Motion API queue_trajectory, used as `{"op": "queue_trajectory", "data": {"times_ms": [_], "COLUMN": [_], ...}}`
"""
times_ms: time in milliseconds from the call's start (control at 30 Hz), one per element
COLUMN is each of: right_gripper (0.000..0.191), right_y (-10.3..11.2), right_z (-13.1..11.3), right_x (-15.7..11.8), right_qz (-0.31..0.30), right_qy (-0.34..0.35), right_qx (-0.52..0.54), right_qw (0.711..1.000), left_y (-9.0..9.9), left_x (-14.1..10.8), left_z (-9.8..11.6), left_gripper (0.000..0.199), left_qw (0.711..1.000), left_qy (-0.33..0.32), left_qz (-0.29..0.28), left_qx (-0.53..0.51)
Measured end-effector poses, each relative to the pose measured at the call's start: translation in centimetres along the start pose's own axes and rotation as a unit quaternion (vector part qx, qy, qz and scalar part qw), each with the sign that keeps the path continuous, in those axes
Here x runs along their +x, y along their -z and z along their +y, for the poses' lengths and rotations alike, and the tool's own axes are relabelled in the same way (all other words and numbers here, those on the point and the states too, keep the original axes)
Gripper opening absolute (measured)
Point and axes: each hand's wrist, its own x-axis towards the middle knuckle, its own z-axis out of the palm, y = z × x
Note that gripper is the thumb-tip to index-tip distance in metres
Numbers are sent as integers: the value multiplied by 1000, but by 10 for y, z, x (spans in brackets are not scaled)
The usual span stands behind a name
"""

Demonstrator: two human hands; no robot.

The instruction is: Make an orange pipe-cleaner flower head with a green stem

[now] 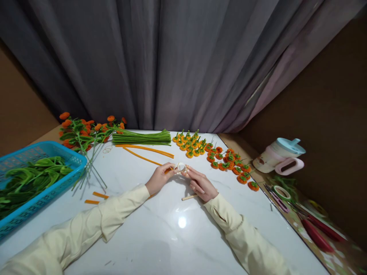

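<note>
My left hand (159, 178) and my right hand (203, 186) meet over the middle of the white table. Between their fingertips is a small white ring (180, 167) that looks like a roll of tape; fingers cover its sides. Both hands are closed in a pinch on it. An orange chenille stem (143, 156) runs toward my left fingers, where its end is hard to make out. Under my right hand a thin wooden stick (188, 198) lies on the table, partly hidden. Short orange strips (100, 195) lie beside my left forearm.
Green chenille stems (142, 137) lie at the back, beside yellow flower heads (189, 144) and orange flower heads (229, 157). Left are finished orange flowers (86, 130) and a blue basket (43, 149) of green leaves. Right are a lidded cup (271, 156), scissors (278, 200) and red-handled pliers (317, 233).
</note>
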Motion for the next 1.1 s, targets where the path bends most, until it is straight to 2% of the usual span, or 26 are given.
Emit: {"op": "queue_trajectory", "data": {"times_ms": [100,200,333,400,467,600,700,800,867,933,1100], "right_gripper": [39,55,73,71,62,41,36,32,27,24,38], "right_y": [-2,1,6,7,5,-1,-4,-9,-12,-14,-14], "right_z": [0,-2,-11,-17,-21,-22,-14,-6,-4,-4,-5], "right_x": [0,-1,-2,-3,-5,-11,-14,-16,-17,-19,-20], "right_qz": [13,24,-10,2,20,17,27,27,16,6,-19], "right_qy": [-3,10,-5,12,52,125,187,230,248,261,272], "right_qx": [-10,-24,-75,-102,-145,-292,-409,-490,-503,-495,-497], "right_qw": [1000,999,997,995,988,948,893,840,828,829,824], "left_y": [0,0,-1,-2,-2,-3,-4,-4,-3,-2,0], "left_x": [-1,-3,-6,-6,-6,-6,-7,-9,-9,-8,-7], "left_z": [-2,-4,-9,-11,-11,-10,-7,-4,-3,-2,1], "left_gripper": [20,20,22,23,25,24,27,33,36,37,34], "left_qw": [1000,1000,999,998,997,998,997,990,984,978,956], "left_qy": [3,5,41,60,73,64,60,92,116,136,183], "left_qz": [7,10,1,-12,-17,-18,-48,-105,-130,-141,-168], "left_qx": [2,10,2,-11,-15,6,9,-18,-41,-71,-158]}}
